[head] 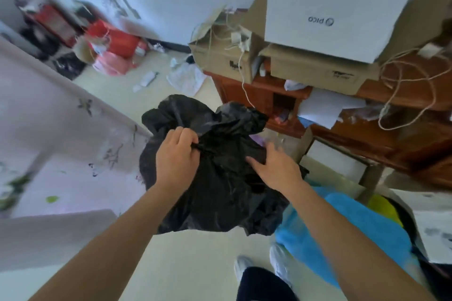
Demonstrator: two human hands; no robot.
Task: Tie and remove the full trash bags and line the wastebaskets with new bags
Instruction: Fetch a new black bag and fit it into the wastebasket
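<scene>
left hand (175, 154): fingers being curled tight round a bunched fold of the black trash bag (220, 190), in its upper middle.
right hand (274, 166): being held wide open, fingers straight and spread; thumb side being laid against the bag's right flank; fingertips blurred, so contact there cannot be told.
bag position: being held up over the floor (195, 264), between the bed edge (102, 105) and the front edge of the wooden desk (403, 139); blue bag (342, 227) just beside its near right corner.
bag axis: long axis being run away from the person toward the desk; loose crumpled plastic being flared past the left hand at the far end; mouth cannot be told.
</scene>
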